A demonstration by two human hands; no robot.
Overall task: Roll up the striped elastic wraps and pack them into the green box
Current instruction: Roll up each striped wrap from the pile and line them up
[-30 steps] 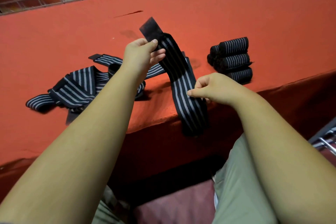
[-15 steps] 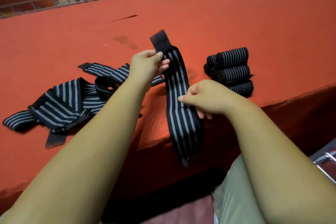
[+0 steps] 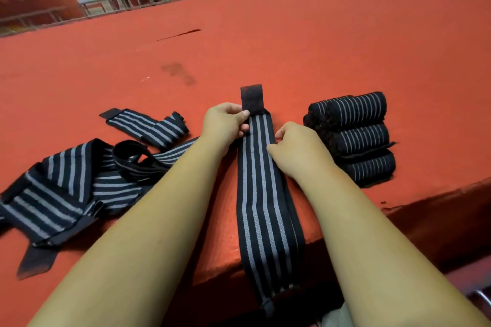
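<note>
Lowered since earlier: long black grey-striped elastic wrap (image 3: 261,194) now flat on red felt table (image 3: 318,48), centre frame, tail over near edge; straightened for rolling, I judge. My left hand (image 3: 225,125) pinches it below plain black tab (image 3: 251,98); right hand (image 3: 295,148) pinches right edge. Rolled wraps (image 3: 364,138), centre right: three stacked, maybe more behind. Loose tangle (image 3: 66,188), lower left: can't count. Green box unseen.

Flat wrap (image 3: 263,194) between loose wraps (image 3: 66,188), rolls (image 3: 356,138)

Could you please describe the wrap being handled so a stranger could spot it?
On the red table, between the tangled pile and the rolled stack, one striped wrap hangs over the edge. Only it lies straight, gripped by left hand and right hand.
</note>
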